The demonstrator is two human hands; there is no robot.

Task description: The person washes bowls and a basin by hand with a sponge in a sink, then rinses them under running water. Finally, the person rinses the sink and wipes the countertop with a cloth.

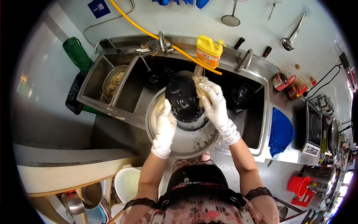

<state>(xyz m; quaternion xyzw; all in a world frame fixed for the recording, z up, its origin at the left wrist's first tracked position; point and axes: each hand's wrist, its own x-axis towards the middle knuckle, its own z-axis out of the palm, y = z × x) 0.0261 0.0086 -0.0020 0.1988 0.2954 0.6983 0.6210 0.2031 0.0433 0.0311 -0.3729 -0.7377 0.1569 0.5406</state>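
A wet, soapy black bowl (182, 98) is tilted over a large metal basin (190, 143) containing suds and water. My left hand (164, 128), in a white glove, grips the bowl's near left edge. In my gloved right hand (216, 104) is a yellowish scrubbing cloth (200, 86), pressed to the bowl's right side. Below the bowl, another dark rounded shape shows in the basin, partly covered. The basin rests at the front of the sink (128, 118). Stacked black bowls (241, 96) lie in the right sink compartment.
A yellow detergent jug (209, 51) stands on the sink's back ledge beside a yellow hose (179, 50). The left compartment holds a strainer (113, 84) with food scraps. Faucets (244, 61) overhang the sink. A white bucket (127, 183) stands below, at left.
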